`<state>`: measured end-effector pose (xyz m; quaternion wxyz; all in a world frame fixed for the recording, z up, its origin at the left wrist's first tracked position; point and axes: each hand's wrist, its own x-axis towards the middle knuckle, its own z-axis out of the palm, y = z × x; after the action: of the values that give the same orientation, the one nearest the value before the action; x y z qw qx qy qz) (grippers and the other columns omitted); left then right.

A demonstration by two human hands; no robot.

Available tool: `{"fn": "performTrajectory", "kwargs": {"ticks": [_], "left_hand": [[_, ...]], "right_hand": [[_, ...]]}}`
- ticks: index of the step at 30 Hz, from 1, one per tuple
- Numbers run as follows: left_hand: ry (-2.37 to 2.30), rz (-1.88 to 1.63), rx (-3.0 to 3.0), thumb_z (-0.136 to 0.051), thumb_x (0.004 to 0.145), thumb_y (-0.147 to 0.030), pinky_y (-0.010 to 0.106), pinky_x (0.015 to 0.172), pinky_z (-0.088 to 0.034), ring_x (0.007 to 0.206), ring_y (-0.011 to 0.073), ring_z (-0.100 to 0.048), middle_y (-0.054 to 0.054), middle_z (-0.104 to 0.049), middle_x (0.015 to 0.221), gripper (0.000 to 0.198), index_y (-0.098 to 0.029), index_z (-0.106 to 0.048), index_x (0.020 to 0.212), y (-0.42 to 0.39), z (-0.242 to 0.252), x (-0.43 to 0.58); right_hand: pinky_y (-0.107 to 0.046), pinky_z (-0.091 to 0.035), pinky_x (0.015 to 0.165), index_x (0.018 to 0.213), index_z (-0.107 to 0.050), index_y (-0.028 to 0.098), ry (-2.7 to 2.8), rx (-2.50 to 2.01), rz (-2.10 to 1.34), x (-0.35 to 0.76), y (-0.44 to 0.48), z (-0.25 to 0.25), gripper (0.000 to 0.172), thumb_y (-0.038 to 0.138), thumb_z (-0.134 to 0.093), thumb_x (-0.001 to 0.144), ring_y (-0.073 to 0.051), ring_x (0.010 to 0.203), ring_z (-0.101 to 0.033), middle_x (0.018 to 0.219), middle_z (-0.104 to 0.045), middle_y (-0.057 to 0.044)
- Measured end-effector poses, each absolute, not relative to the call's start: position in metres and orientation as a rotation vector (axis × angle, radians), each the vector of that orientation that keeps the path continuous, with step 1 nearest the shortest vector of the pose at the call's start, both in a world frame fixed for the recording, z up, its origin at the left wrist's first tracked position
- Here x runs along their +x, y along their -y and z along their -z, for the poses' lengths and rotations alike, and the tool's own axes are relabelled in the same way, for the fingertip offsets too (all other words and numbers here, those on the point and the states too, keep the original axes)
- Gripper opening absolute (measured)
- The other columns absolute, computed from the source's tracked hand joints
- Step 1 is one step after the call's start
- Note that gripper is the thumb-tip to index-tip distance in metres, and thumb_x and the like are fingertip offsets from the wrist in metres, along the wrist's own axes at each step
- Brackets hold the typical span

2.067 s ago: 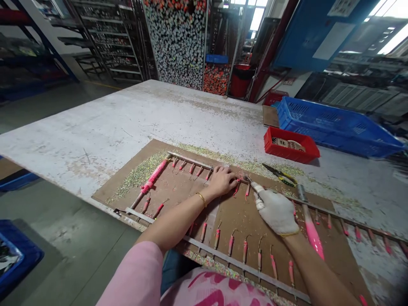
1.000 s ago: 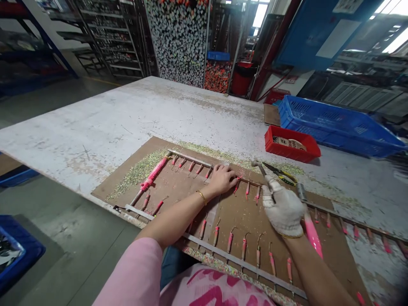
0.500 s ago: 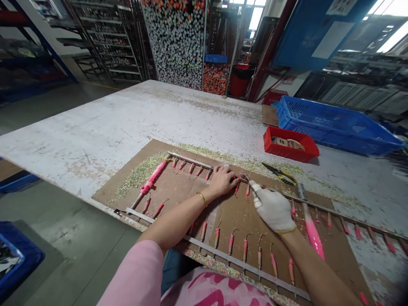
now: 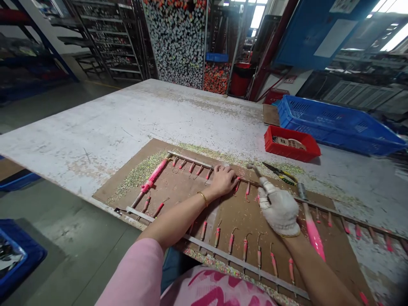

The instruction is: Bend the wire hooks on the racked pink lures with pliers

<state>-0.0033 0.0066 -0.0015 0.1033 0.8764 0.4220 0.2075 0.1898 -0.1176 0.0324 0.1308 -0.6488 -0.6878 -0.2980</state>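
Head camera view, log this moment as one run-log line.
left hand: bare, resting on metal rack bar | right hand: gloved, holding small hammer | nearby: yellow-handled pliers

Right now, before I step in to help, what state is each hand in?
Left hand: open, lying flat on the metal strip.
Right hand: gloved, closed, holding a small hammer.

Nothing legible. Landmark, red plastic tray [image 4: 280, 149]: inside it, a roll with a printed band [image 4: 289, 143], dark marks too small to read. Behind it, small red-and-white wall sign [image 4: 290, 79], unreadable. Above that, white placard [image 4: 335, 38] on blue panel [image 4: 301, 42], no readable print.
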Motion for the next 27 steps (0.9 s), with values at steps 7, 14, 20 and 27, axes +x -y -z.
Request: {"fn": "performTrajectory", "kwargs": {"ticks": [7, 14, 20, 27], "left_hand": [[-1.253, -0.593, 2.568, -0.057, 0.102, -0.04, 0.049, 0.112, -0.029, 0.105, 0.0248, -0.059, 0.007, -0.069, 0.105, 0.027, -0.02, -0.068, 0.089, -0.0059, -0.0008, -0.0018], [-1.272, -0.591, 2.558, -0.056, 0.103, -0.042, 0.049, 0.112, -0.029, 0.105, 0.0245, -0.06, 0.008, -0.07, 0.105, 0.029, -0.019, -0.068, 0.091, -0.0061, -0.0002, -0.0019], [-1.285, -0.598, 2.552, -0.056, 0.103, -0.041, 0.049, 0.114, -0.028, 0.105, 0.0242, -0.06, 0.007, -0.07, 0.106, 0.028, -0.02, -0.068, 0.09, -0.0064, 0.0011, -0.0014], [-1.288, -0.592, 2.551, -0.058, 0.102, -0.042, 0.049, 0.115, -0.028, 0.105, 0.0241, -0.06, 0.007, -0.071, 0.105, 0.028, -0.02, -0.068, 0.087, -0.0053, -0.0001, -0.001]], "right_hand": [[-0.033, -0.025, 0.065, 0.135, -0.07, 0.017, 1.917, -1.888, 0.845, 0.1934, 0.1182, -0.0273, 0.043, 0.036, -0.05, 0.101, -0.018, 0.066, -0.051, 0.07, -0.063, -0.005], [-0.034, -0.021, 0.062, 0.135, -0.071, 0.024, 2.179, -1.889, 0.776, 0.1916, 0.1166, -0.03, 0.04, 0.029, -0.05, 0.1, -0.016, 0.059, -0.048, 0.067, -0.063, -0.002], [-0.034, -0.025, 0.064, 0.137, -0.07, 0.023, 2.076, -1.864, 0.828, 0.1932, 0.1156, -0.0286, 0.042, 0.032, -0.052, 0.1, -0.017, 0.063, -0.05, 0.069, -0.064, -0.003], [-0.034, -0.029, 0.066, 0.135, -0.071, 0.018, 1.849, -1.902, 0.813, 0.1947, 0.1136, -0.0317, 0.042, 0.035, -0.05, 0.102, -0.018, 0.067, -0.052, 0.07, -0.065, -0.004]]}}
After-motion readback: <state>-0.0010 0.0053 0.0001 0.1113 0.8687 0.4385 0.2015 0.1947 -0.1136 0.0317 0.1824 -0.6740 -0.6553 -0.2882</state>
